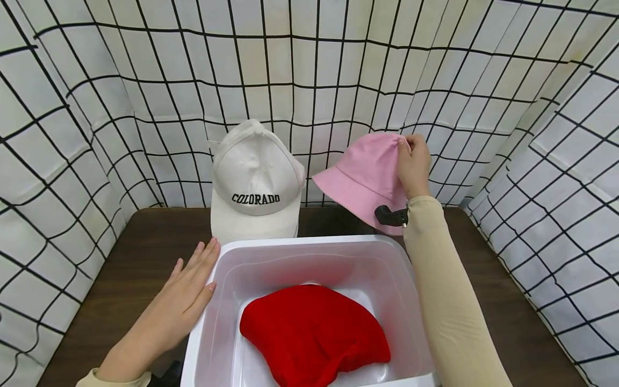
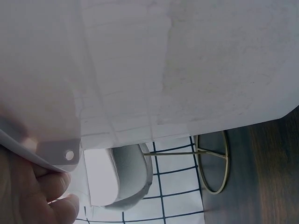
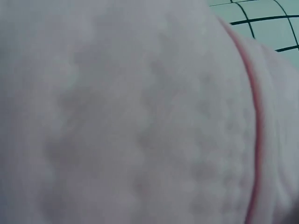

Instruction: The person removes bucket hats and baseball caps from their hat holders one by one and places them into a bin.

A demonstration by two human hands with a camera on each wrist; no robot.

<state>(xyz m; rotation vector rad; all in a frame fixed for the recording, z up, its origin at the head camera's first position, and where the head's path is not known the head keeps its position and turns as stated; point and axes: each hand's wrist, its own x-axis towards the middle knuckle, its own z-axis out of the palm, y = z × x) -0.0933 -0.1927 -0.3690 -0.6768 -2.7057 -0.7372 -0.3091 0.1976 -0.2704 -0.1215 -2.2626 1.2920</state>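
Observation:
A pink bucket hat [image 1: 364, 174] tilts at the back right, its crown pinched by my right hand [image 1: 414, 164]. Its blurred pale fabric [image 3: 140, 112] fills most of the right wrist view. My left hand [image 1: 181, 301], fingers extended, rests along the left rim of a white plastic bin [image 1: 309, 242]. In the left wrist view, fingertips [image 2: 58, 186] touch the rim near a small hole. Inside the bin lies a red knit-looking cloth item [image 1: 314, 333], perhaps a hat; its kind is unclear. Behind the bin's left part stands a white cap [image 1: 256, 172] lettered COLORADO.
A gold wire stand [image 2: 212, 161] under the cap shows in the left wrist view. Black-lined white sheeting [image 1: 290, 64] walls the back and sides. The dark wood table [image 1: 150, 236] extends on both sides of the bin.

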